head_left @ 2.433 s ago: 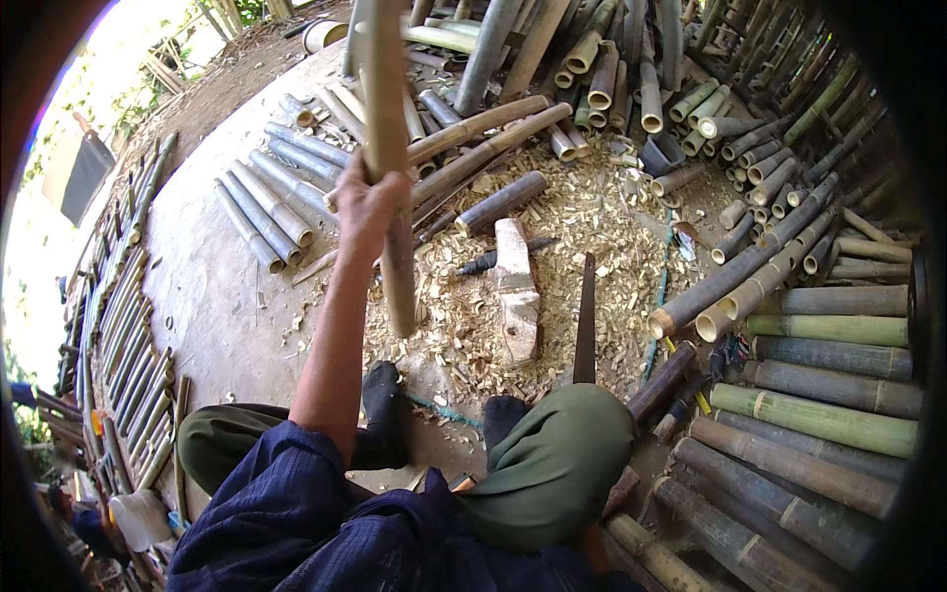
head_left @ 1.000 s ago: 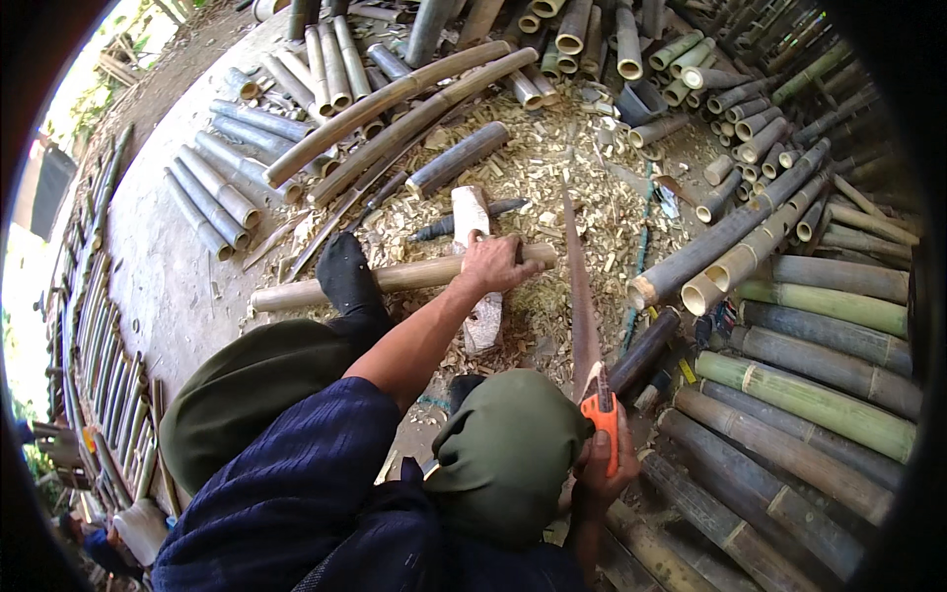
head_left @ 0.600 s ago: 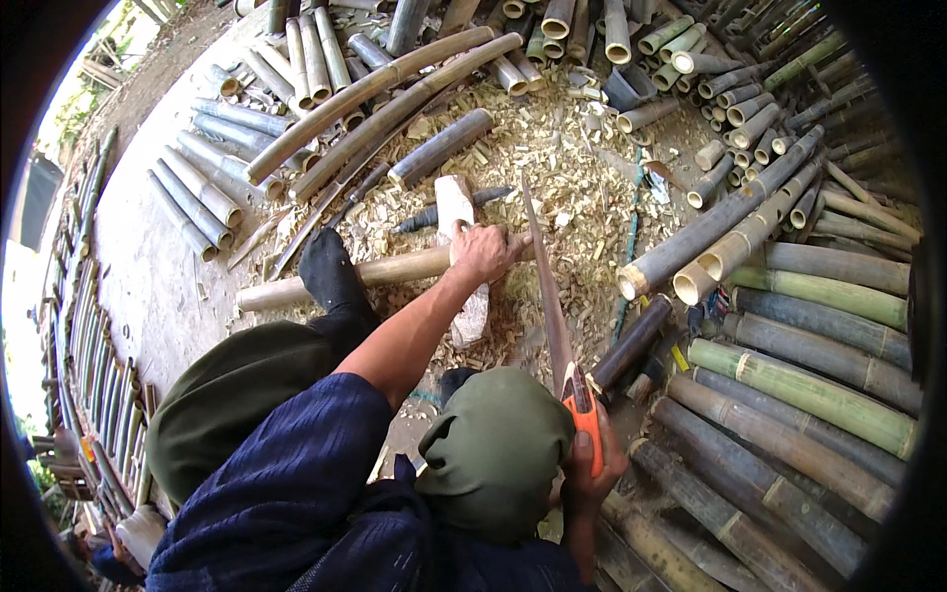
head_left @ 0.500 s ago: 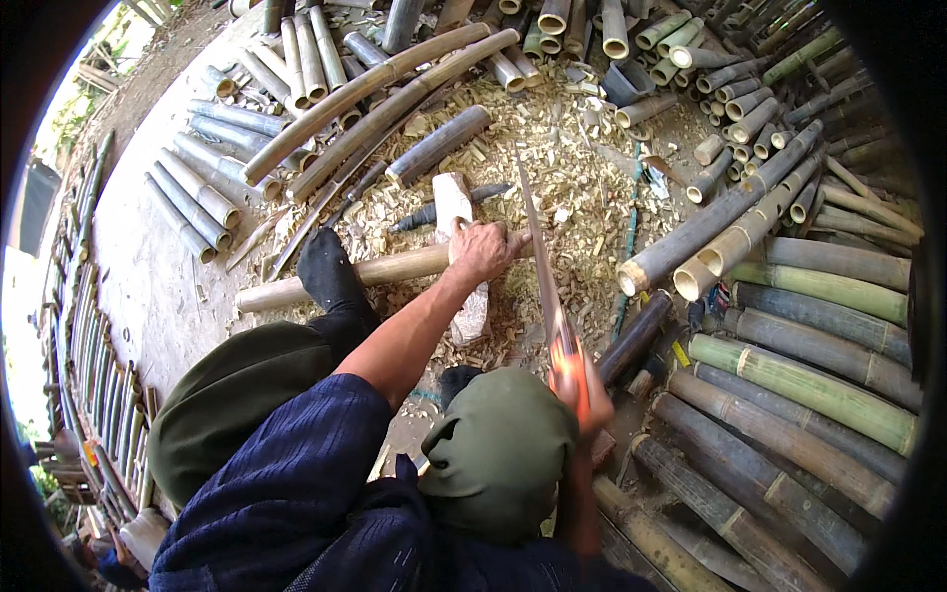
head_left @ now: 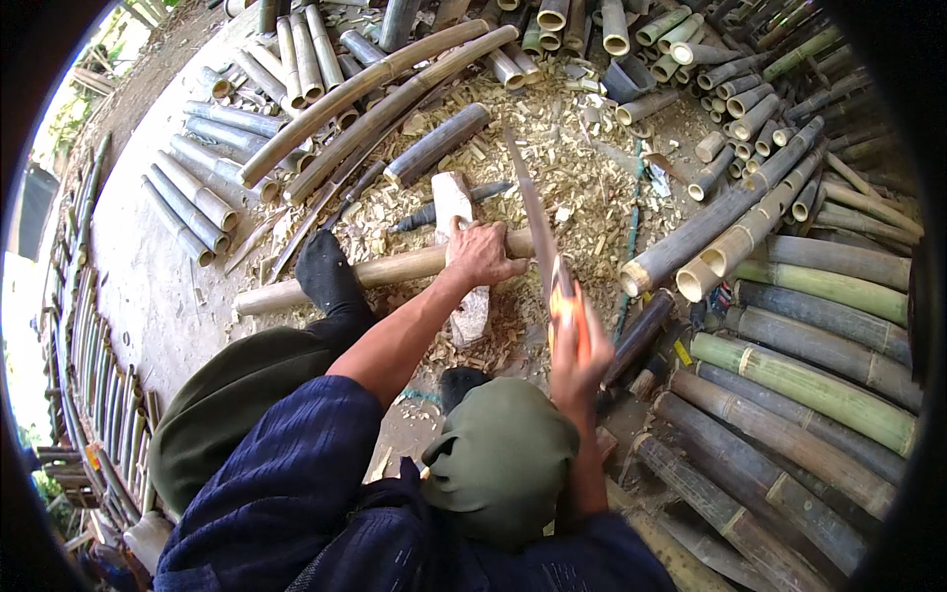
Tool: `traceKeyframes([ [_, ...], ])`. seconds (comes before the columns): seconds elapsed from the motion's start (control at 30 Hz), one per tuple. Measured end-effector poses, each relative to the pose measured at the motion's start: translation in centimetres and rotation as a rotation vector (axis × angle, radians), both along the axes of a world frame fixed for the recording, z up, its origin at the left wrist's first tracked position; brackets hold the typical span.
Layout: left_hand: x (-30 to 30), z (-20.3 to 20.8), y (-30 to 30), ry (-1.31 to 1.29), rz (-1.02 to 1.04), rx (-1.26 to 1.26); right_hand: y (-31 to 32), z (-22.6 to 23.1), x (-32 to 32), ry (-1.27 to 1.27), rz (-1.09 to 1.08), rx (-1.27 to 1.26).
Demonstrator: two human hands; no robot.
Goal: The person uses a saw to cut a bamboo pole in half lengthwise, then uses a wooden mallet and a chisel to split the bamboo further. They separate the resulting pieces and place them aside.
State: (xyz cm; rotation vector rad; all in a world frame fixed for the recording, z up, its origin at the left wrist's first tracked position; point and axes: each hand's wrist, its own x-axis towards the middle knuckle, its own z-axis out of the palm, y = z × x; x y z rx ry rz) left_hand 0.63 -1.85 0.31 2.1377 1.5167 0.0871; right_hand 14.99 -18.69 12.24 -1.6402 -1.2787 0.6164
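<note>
A slim tan bamboo pole [head_left: 400,266] lies crosswise over a pale wooden block [head_left: 453,202]. Pressing the pole down onto the block, my left hand [head_left: 480,253] has its fingers curled over it. My right hand [head_left: 578,345] is closed round the orange handle of a handsaw [head_left: 536,212], slightly blurred by motion. The saw's long blade points away from me and crosses the pole's right end; whether the teeth are in the bamboo I cannot tell. My left foot [head_left: 326,271], in a dark sock, rests on the pole toward its left end.
Wood chips [head_left: 582,178] cover the ground around the block. A dark tool [head_left: 449,207] lies behind the pole. Cut bamboo lengths [head_left: 799,385] are stacked at the right, with more bamboo [head_left: 212,128] at the far left. Two long curved bamboo pieces [head_left: 395,99] lie beyond my foot.
My right hand has pushed the saw forward, away from me, and the blade leans a little more to the left. My left hand has shifted slightly, its thumb now lower on the pole.
</note>
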Motion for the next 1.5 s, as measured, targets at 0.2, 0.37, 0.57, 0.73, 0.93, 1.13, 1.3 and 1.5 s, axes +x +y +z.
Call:
traceKeyframes([
  [0.2, 0.2, -0.1, 0.7, 0.082, 0.078, -0.024, -10.7, 0.8, 0.4, -0.226, 0.003, -0.018],
  [0.37, 0.8, 0.1, 0.7, 0.057, 0.121, -0.007, -5.1, -1.8, 0.4, -0.142, 0.022, -0.021],
  [0.57, 0.4, 0.8, 0.6, 0.054, 0.119, -0.083, -10.9, 1.5, 0.6, -0.139, 0.026, -0.075],
  [0.73, 1.1, 0.7, 0.5, 0.093, 0.118, -0.061, -9.5, 0.5, 1.1, -0.132, 0.005, -0.066],
  [0.93, 0.1, -0.2, 0.8, 0.122, 0.129, -0.064, -8.0, 1.2, -0.1, -0.221, 0.036, -0.044],
  [1.13, 1.4, 0.1, 1.0, 0.046, 0.088, -0.060, -5.3, -1.6, 0.8, -0.048, 0.016, -0.046],
  [1.3, 0.1, -0.2, 1.1, 0.076, 0.108, -0.070, -7.0, -0.6, 0.0, -0.230, 0.066, -0.152],
  [1.5, 0.3, -1.2, 1.0, 0.089, 0.139, 0.000, -7.2, -2.4, 0.3, -0.182, 0.035, -0.084],
])
